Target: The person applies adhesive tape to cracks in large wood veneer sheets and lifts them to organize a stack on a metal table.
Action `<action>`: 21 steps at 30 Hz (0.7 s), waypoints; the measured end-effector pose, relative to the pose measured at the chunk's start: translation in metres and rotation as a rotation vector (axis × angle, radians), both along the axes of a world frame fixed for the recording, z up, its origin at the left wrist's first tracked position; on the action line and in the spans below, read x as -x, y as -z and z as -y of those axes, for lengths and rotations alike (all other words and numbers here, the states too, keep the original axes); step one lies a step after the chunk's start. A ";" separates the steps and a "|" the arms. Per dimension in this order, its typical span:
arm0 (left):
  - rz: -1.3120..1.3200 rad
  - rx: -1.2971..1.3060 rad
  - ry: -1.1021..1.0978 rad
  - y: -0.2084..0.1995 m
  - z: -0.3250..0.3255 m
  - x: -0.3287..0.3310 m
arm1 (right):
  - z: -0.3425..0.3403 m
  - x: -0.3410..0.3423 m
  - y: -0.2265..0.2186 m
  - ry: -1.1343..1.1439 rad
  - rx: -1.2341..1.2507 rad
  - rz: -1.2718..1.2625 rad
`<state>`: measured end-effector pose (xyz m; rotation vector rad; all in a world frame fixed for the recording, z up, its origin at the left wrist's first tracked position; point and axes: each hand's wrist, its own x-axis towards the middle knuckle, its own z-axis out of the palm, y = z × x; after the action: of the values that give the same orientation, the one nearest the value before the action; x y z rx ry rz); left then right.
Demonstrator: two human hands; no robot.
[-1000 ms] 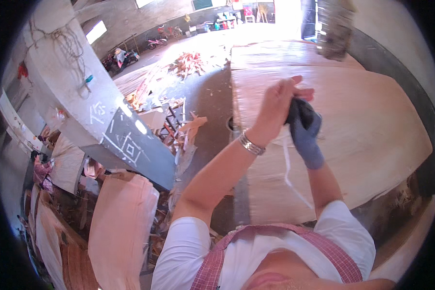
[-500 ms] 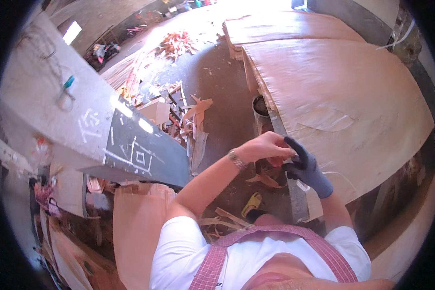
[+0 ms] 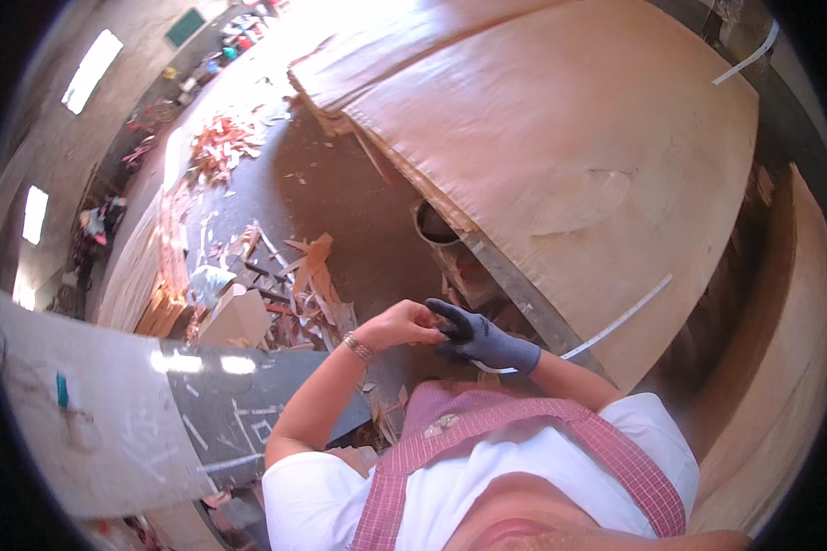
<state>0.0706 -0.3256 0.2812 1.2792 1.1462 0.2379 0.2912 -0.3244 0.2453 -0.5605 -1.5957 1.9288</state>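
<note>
My bare left hand, with a metal band at the wrist, is closed in a pinch against the fingertips of my right hand. What it pinches is hidden. A grey-blue glove with dark fingers covers my right hand, whose fingers are curled. From under it a narrow white strip of tape trails out across the top of a wide stack of thin wood veneer sheets. Both hands are in front of my apron, just off the stack's near left edge.
A grey bar runs along the stack's edge, with a bucket beside it. Wood scraps litter the floor at left, near a grey-white pillar. A large curved sheet stands at right.
The view has turned, so the stack and pillar appear shifted. Both hands have come closer to my body, still together. More of the white tape now shows stretched across the sheets.
</note>
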 end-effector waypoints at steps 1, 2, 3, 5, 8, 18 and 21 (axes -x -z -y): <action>-0.061 -0.106 0.058 0.012 -0.012 0.013 | -0.001 0.003 0.007 0.022 -0.036 0.066; -0.109 -0.204 0.130 0.023 -0.029 0.023 | -0.009 0.004 0.029 0.038 -0.187 0.199; -0.188 -0.144 0.063 0.027 -0.043 0.035 | -0.016 0.002 0.041 -0.056 -0.017 0.289; -0.276 -0.195 0.046 0.069 -0.080 0.076 | -0.015 0.002 0.093 0.024 -0.038 0.401; -0.357 -0.241 0.067 0.128 -0.145 0.119 | -0.011 -0.007 0.122 0.180 0.062 0.540; -0.683 -0.471 0.273 0.291 -0.350 0.083 | -0.021 0.070 0.111 0.650 -0.206 1.541; -0.818 -0.610 0.257 0.304 -0.366 0.064 | -0.040 0.124 0.212 1.240 -0.182 1.157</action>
<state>0.0061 0.0405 -0.0223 2.1591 1.6359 -0.1718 0.1675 -0.2839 0.0331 -2.1564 -1.2803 0.4353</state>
